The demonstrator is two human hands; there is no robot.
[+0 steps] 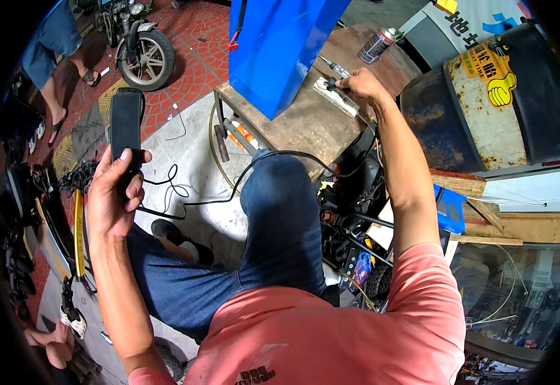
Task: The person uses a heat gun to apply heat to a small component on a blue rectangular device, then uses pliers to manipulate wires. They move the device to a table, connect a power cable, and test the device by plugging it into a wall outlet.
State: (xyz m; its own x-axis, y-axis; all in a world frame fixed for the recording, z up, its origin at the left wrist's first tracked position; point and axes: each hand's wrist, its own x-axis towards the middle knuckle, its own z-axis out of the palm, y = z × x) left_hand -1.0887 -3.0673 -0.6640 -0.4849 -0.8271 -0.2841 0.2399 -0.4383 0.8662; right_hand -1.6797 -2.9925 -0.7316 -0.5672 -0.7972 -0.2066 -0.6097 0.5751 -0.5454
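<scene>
My left hand (116, 189) is wrapped around the lower end of a long black charger brick (126, 120), held upright. A black cable (219, 200) leaves it and loops across my knee toward the bench. Out over the wooden bench (309, 131), my right hand (361, 86) pinches a small black plug (332, 83) at a white power strip (335, 97). Whether the plug is fully seated I cannot tell. Just beyond those fingers lies a thin silver tool (337, 69); its near end is hidden by the hand.
A tall blue panel (280, 51) stands on the bench, with a spray can (378, 45) behind to the right. Rusty drums (485, 106) crowd the right side. A motorbike (142, 54) and another person's legs (52, 70) are at the far left.
</scene>
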